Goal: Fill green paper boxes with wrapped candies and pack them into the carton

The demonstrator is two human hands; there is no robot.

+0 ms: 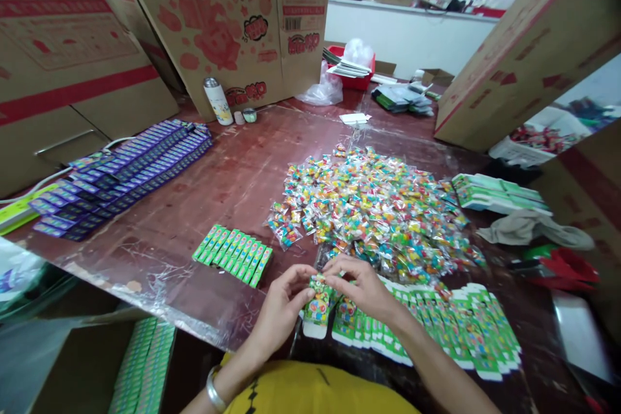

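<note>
Both my hands meet at a small green printed carton (318, 308) near the table's front edge. My left hand (277, 310) has its thumb and fingers closed on the carton's upper left side. At the top edge, my right hand (363, 286) pinches from the right, its fingertips close to the left ones. The carton's lower white flap sticks out towards me. To the right lies a fanned row of flat green cartons (431, 318), partly under my right forearm. Behind it spreads a heap of small clear packets with colourful pieces (369, 200). Filled-out green boxes (233, 253) stand in a row at left.
Purple box stacks (130, 171) are at the far left, beside large cardboard boxes (213, 26). A bottle (218, 101) stands behind. An open carton with green boxes (143, 365) sits below the table edge. Rightward lie green carton stacks (499, 194) and a grey cloth (533, 229).
</note>
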